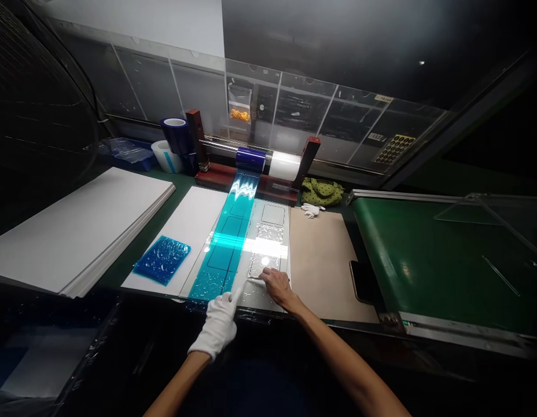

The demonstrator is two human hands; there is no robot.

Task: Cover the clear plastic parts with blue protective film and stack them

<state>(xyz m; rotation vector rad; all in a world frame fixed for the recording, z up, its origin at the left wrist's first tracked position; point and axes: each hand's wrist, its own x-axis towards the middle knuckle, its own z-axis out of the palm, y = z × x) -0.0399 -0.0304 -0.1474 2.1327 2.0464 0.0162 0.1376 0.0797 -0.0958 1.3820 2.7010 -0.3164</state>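
Observation:
My left hand (217, 325) wears a white knitted glove. Its index finger reaches out to the near end of a clear film piece (268, 246), while the other fingers curl. My right hand (277, 286), bare, is closed at that same end; a thin object shows at its fingertips, too small to name. The clear film lies wrinkled and shiny over a pale sheet with black outlined rectangles (273, 215). Left of it, a translucent blue film strip (227, 237) runs down from a blue roll (250, 159) and covers more outlines.
A dark red stand (309, 162) carries the blue roll and a white roll (284, 164). Stacked white sheets (86, 226) and a blue film square (162, 260) lie left. Brown board (323, 260), a phone (361, 281) and a green conveyor belt (429, 266) are right.

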